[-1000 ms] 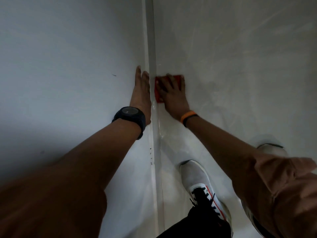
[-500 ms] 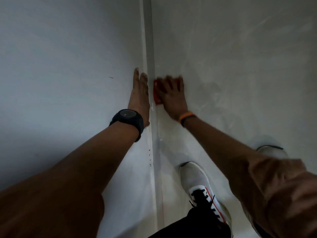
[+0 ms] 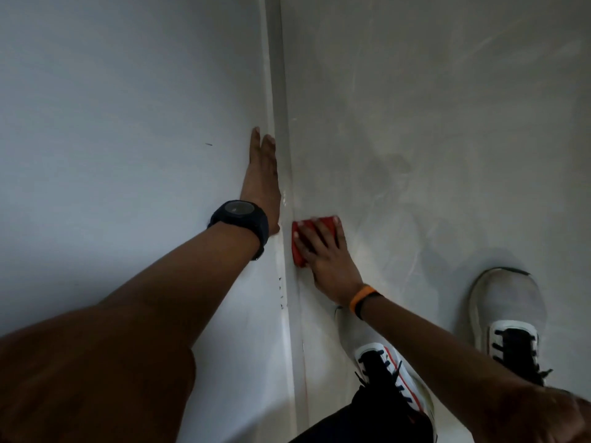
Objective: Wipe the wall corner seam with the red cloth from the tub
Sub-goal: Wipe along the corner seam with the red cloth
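The red cloth (image 3: 300, 243) is folded into a small pad and pressed against the pale surface just right of the corner seam (image 3: 279, 123). My right hand (image 3: 326, 257) lies flat on top of it, fingers spread over the cloth. My left hand (image 3: 263, 177) rests flat on the white wall left of the seam, fingers straight and together, holding nothing. It sits a little higher than the cloth. A black watch is on the left wrist and an orange band on the right.
The white wall (image 3: 128, 139) fills the left half and the glossy tub surface (image 3: 447, 123) the right. My two white shoes (image 3: 508, 314) with black laces stand on the tub surface at the lower right. Small dark specks mark the seam below the cloth.
My right hand has slid the red cloth down along the seam toward me. My left hand has stayed flat on the wall.
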A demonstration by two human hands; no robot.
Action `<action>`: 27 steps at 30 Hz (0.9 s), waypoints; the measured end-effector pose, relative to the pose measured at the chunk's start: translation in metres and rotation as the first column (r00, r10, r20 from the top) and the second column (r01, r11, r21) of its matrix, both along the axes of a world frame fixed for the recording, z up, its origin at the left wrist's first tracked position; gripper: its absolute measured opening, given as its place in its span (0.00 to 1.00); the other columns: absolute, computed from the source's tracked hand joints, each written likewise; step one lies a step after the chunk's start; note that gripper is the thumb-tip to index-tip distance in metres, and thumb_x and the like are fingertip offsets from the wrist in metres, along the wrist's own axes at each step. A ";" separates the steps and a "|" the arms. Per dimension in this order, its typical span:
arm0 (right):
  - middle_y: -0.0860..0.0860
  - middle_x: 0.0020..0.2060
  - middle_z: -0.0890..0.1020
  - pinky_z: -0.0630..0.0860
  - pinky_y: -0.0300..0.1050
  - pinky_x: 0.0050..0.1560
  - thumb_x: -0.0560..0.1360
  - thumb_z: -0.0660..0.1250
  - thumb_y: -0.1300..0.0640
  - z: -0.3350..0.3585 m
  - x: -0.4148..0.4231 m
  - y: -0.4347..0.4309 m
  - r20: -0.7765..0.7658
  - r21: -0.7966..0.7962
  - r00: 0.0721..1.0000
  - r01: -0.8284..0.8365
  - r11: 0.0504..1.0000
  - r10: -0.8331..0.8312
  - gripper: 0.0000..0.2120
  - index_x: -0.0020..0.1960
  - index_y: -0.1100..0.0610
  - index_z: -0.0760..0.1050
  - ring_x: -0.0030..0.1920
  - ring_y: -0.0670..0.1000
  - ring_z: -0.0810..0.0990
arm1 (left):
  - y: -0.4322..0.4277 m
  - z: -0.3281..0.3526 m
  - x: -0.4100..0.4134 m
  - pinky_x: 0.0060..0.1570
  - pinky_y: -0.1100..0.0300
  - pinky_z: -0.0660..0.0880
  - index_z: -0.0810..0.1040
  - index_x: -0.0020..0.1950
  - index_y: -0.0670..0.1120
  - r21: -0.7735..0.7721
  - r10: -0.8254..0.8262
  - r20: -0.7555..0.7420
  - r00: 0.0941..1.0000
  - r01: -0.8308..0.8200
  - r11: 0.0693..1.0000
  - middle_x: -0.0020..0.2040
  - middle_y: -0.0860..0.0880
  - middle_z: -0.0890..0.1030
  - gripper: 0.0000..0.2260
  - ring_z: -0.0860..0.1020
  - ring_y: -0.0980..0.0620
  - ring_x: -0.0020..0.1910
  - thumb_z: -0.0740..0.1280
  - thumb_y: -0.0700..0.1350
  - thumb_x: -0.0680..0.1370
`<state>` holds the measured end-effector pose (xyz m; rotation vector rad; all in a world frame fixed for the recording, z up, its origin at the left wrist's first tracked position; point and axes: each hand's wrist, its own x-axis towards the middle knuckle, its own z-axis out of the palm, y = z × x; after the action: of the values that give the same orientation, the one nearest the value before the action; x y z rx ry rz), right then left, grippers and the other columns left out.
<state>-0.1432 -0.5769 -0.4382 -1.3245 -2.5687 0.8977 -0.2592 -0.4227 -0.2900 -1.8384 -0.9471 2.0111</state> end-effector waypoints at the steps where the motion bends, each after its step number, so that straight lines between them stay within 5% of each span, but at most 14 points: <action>1: 0.57 0.78 0.62 0.48 0.72 0.77 0.74 0.68 0.60 -0.002 0.002 -0.004 -0.001 0.006 1.000 -0.021 1.000 0.021 0.34 0.78 0.55 0.62 0.79 0.63 0.55 | 0.000 0.000 0.000 0.75 0.26 0.39 0.43 0.84 0.39 0.003 0.004 0.006 1.000 -0.004 1.000 0.83 0.34 0.45 0.59 0.44 0.33 0.83 0.52 0.82 0.71; 5: 0.56 0.76 0.66 0.50 0.72 0.76 0.75 0.67 0.60 -0.011 0.000 0.030 -0.006 0.058 0.999 -0.042 0.997 0.043 0.30 0.76 0.53 0.65 0.77 0.64 0.60 | 0.000 -0.001 -0.001 0.75 0.26 0.39 0.42 0.84 0.38 0.002 0.010 0.009 1.000 -0.010 1.000 0.83 0.34 0.45 0.59 0.43 0.34 0.83 0.52 0.83 0.71; 12: 0.58 0.71 0.72 0.52 0.73 0.75 0.71 0.71 0.64 -0.009 -0.027 0.124 -0.057 0.063 0.978 0.203 0.977 -0.199 0.30 0.73 0.55 0.71 0.72 0.65 0.66 | 0.001 -0.001 0.000 0.76 0.27 0.39 0.42 0.84 0.40 -0.004 0.008 0.022 1.000 -0.008 1.000 0.83 0.34 0.45 0.58 0.43 0.34 0.83 0.52 0.81 0.72; 27: 0.55 0.70 0.74 0.59 0.66 0.74 0.70 0.74 0.55 -0.014 0.006 -0.026 -0.187 -0.002 0.980 0.067 0.998 -0.066 0.26 0.67 0.54 0.77 0.70 0.60 0.69 | 0.002 -0.001 0.000 0.75 0.26 0.40 0.42 0.84 0.40 -0.016 0.013 0.005 1.000 -0.012 1.000 0.83 0.34 0.44 0.59 0.43 0.34 0.83 0.52 0.83 0.71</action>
<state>-0.1376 -0.6025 -0.4525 -1.2522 -2.3700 0.9542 -0.2592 -0.4208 -0.2910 -1.8506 -0.9492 2.0279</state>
